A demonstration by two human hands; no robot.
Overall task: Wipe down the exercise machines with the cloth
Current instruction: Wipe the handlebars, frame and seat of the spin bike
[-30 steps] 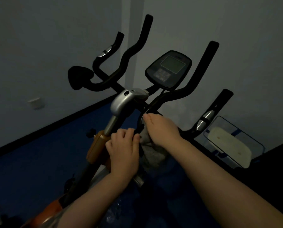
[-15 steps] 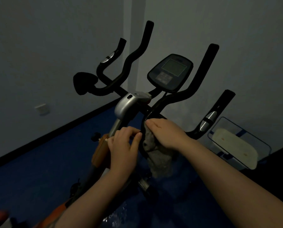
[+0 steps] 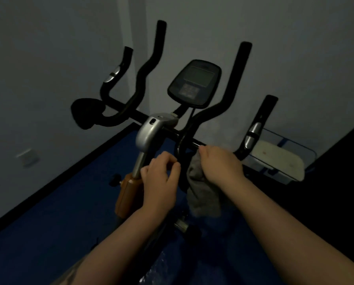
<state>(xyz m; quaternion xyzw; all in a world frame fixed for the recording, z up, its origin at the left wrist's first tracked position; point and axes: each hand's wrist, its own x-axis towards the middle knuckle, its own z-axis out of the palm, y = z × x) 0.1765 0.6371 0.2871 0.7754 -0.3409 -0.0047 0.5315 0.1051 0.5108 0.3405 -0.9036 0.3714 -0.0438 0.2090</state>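
Our right hand (image 3: 219, 165) grips the cloth (image 3: 202, 194), fingers curled, pressing it on the handlebar (image 3: 194, 144) running away leftward; our left hand (image 3: 160, 177), loosely curled beside, holds nothing we can see.

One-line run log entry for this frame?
phase: wiping handlebar | right hand: grips cloth on bar | left hand: curled beside stem, grip unclear | console: untouched

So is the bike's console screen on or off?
Off, as far as it shows: the console screen is a dark, flat grey with no lit digits. The room is dim and the frame blurred, so a faint readout cannot be ruled out.
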